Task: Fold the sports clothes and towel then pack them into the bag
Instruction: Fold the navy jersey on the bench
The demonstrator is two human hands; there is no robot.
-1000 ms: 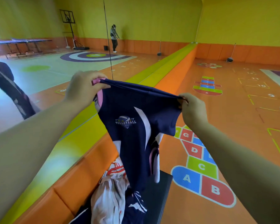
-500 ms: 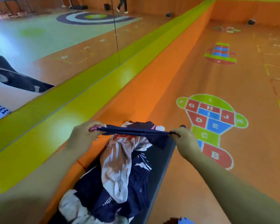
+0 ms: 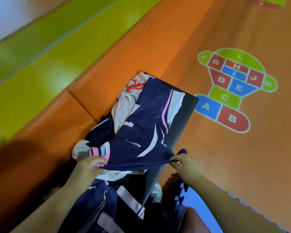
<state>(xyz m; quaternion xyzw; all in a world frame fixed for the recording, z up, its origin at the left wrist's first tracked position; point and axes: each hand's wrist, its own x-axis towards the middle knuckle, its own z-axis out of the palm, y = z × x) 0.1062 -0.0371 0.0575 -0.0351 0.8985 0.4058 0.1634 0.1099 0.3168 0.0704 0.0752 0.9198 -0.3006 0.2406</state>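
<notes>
A person's left hand (image 3: 89,167) and right hand (image 3: 183,163) each pinch an edge of a navy sports jersey with white panels and pink stripes (image 3: 141,130), holding it stretched between them at the near end of a long black padded bench (image 3: 185,113). The left thumb and fingers are curled round the jersey's pink-trimmed band, while the right fingertips clench a bunched navy corner just off the bench's right edge. The rest of the jersey lies spread lengthwise along the bench, draped over a loose heap of other clothes. A crumpled white garment with red stripes (image 3: 129,91) shows at the bench's far end, and pale cloth (image 3: 81,148) pokes out under the jersey on the bench's left side. At the near end of the bench, below the left forearm, sits a navy bag with pale pink straps and a zip (image 3: 106,204). An orange padded wall base (image 3: 107,68) runs along the bench's left side, and a multicoloured lettered hopscotch marking (image 3: 233,88) lies on the orange floor to the bench's right.
</notes>
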